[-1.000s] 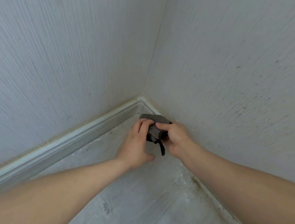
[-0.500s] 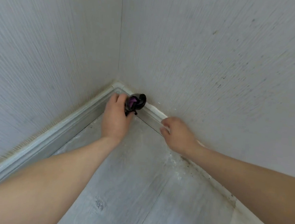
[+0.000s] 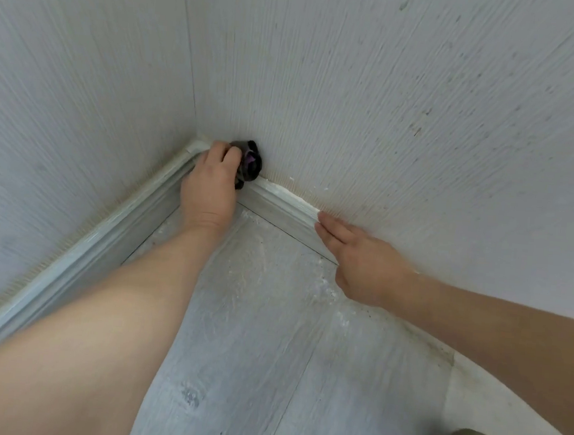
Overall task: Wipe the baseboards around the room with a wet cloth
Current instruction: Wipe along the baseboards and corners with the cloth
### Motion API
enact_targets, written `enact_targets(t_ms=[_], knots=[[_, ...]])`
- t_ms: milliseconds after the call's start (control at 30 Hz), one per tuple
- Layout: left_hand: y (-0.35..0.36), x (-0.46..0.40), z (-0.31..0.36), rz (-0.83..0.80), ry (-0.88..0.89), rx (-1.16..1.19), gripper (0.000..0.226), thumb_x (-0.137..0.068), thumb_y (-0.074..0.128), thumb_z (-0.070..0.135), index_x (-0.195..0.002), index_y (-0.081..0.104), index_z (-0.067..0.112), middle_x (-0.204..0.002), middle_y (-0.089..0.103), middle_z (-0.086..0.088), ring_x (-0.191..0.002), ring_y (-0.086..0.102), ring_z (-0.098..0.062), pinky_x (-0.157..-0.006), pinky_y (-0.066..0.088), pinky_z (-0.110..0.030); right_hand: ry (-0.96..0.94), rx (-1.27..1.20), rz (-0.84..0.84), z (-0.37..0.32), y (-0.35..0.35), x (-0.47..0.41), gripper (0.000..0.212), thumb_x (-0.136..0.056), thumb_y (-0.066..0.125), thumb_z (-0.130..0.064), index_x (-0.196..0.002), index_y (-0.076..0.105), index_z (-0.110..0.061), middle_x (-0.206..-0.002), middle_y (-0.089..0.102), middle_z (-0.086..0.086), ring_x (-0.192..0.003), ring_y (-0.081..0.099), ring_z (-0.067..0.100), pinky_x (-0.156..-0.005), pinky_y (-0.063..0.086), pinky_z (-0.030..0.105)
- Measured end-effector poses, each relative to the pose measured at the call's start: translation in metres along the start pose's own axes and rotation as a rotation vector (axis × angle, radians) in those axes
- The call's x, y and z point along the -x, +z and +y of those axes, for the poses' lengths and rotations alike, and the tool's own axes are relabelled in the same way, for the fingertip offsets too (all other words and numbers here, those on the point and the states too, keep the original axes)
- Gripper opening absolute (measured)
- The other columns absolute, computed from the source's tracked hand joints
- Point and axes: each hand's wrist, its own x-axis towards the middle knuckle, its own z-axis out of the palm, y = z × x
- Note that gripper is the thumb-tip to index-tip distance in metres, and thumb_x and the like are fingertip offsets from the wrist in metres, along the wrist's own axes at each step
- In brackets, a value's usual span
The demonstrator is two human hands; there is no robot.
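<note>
Left hand (image 3: pixel 209 183) grips dark bunched cloth (image 3: pixel 248 162), pressing it on baseboard (image 3: pixel 279 204) top just right of room corner. Right hand (image 3: pixel 361 257) flat, fingers straight along baseboard; half second ago fingers curled, hovering. Cloth barely moved.

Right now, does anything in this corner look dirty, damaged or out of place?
Yes. White dust and crumbs lie on the floor along the right baseboard, and dark specks dot the right wall. The left hand holds the cloth by the corner; the right hand rests flat on the baseboard.
</note>
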Motion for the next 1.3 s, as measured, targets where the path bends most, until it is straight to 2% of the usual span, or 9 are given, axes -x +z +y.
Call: enact_targets(t_ms=[167, 300, 500, 567, 667, 767, 1133, 1233, 1300], knots=[[0.004, 0.004, 0.000, -0.045, -0.019, 0.048, 0.039, -0.076, 0.059, -0.014, -0.113, 0.054, -0.003, -0.122, 0.052, -0.021, -0.083, 0.058, -0.036, -0.054, 0.044, -0.038, -0.065, -0.019, -0.005, 0.012, -0.003, 0.000, 0.078, -0.090, 0.047, -0.018, -0.151, -0.001, -0.014, -0.158, -0.011, -0.005, -0.145, 0.007, 0.010, -0.112, 0.019, 0.020], [0.013, 0.002, -0.005, -0.029, -0.086, -0.005, 0.053, -0.077, 0.064, -0.011, -0.127, 0.048, -0.004, -0.131, 0.048, -0.021, -0.093, 0.059, -0.038, -0.067, 0.051, -0.043, -0.174, -0.012, 0.194, 0.030, 0.013, -0.004, 0.084, -0.053, 0.078, -0.021, -0.132, 0.054, -0.006, -0.143, 0.047, 0.002, -0.116, 0.058, 0.012, -0.080, 0.050, 0.017], [0.015, 0.000, 0.011, -0.053, -0.155, -0.062, 0.048, -0.079, 0.061, -0.011, -0.125, 0.048, -0.004, -0.125, 0.049, -0.023, -0.101, 0.053, -0.039, -0.080, 0.044, -0.043, -0.255, -0.043, 0.293, 0.036, 0.029, -0.011, 0.074, -0.045, 0.078, -0.034, -0.116, 0.069, -0.013, -0.125, 0.063, -0.003, -0.100, 0.065, 0.006, -0.070, 0.051, 0.013], [0.014, 0.002, 0.014, -0.072, -0.106, -0.125, 0.043, -0.076, 0.060, -0.014, -0.117, 0.052, -0.006, -0.117, 0.052, -0.026, -0.096, 0.054, -0.041, -0.076, 0.044, -0.044, -0.243, -0.067, 0.333, 0.034, 0.026, -0.011, 0.073, -0.052, 0.077, -0.034, -0.120, 0.065, -0.011, -0.130, 0.059, -0.001, -0.106, 0.063, 0.007, -0.075, 0.051, 0.015], [0.011, 0.000, 0.020, -0.104, 0.007, -0.201, 0.036, -0.068, 0.060, -0.021, -0.102, 0.058, -0.008, -0.101, 0.057, -0.028, -0.083, 0.056, -0.043, -0.062, 0.044, -0.044, -0.219, -0.032, 0.289, 0.033, 0.024, -0.008, 0.070, -0.086, 0.052, -0.030, -0.148, 0.026, -0.011, -0.157, 0.018, -0.001, -0.139, 0.028, 0.010, -0.105, 0.033, 0.022], [0.004, 0.000, 0.024, -0.175, 0.095, -0.274, 0.032, -0.067, 0.060, -0.022, -0.095, 0.059, -0.007, -0.095, 0.058, -0.026, -0.077, 0.055, -0.042, -0.057, 0.043, -0.043, -0.242, -0.043, 0.291, 0.031, 0.020, -0.004, 0.068, -0.093, 0.041, -0.031, -0.151, 0.010, -0.015, -0.159, 0.000, -0.004, -0.143, 0.012, 0.009, -0.111, 0.022, 0.022], [0.010, -0.015, 0.026, -0.054, -0.134, -0.325, 0.022, -0.083, 0.048, -0.009, -0.103, 0.058, -0.009, -0.103, 0.056, -0.032, -0.088, 0.055, -0.046, -0.070, 0.041, -0.050, -0.174, -0.128, 0.312, 0.032, 0.037, 0.008, 0.068, -0.094, 0.042, -0.012, -0.151, 0.005, -0.013, -0.159, -0.002, -0.004, -0.144, 0.007, 0.012, -0.112, 0.010, 0.019], [0.012, -0.011, 0.032, -0.053, -0.059, -0.324, 0.020, -0.080, 0.048, -0.012, -0.097, 0.058, -0.010, -0.098, 0.057, -0.033, -0.084, 0.055, -0.046, -0.064, 0.037, -0.046, -0.151, -0.103, 0.324, 0.040, 0.042, 0.023, 0.067, -0.095, 0.042, -0.010, -0.151, 0.007, -0.014, -0.159, 0.001, -0.005, -0.143, 0.011, 0.011, -0.111, 0.018, 0.020], [0.010, -0.005, 0.040, -0.094, 0.033, -0.302, 0.020, -0.078, 0.047, -0.015, -0.093, 0.058, -0.008, -0.095, 0.058, -0.032, -0.082, 0.056, -0.045, -0.061, 0.030, -0.041, -0.150, -0.054, 0.416, 0.046, 0.049, 0.031, 0.070, -0.083, 0.061, -0.008, -0.146, 0.030, -0.007, -0.155, 0.026, 0.002, -0.136, 0.033, 0.014, -0.102, 0.037, 0.024]])
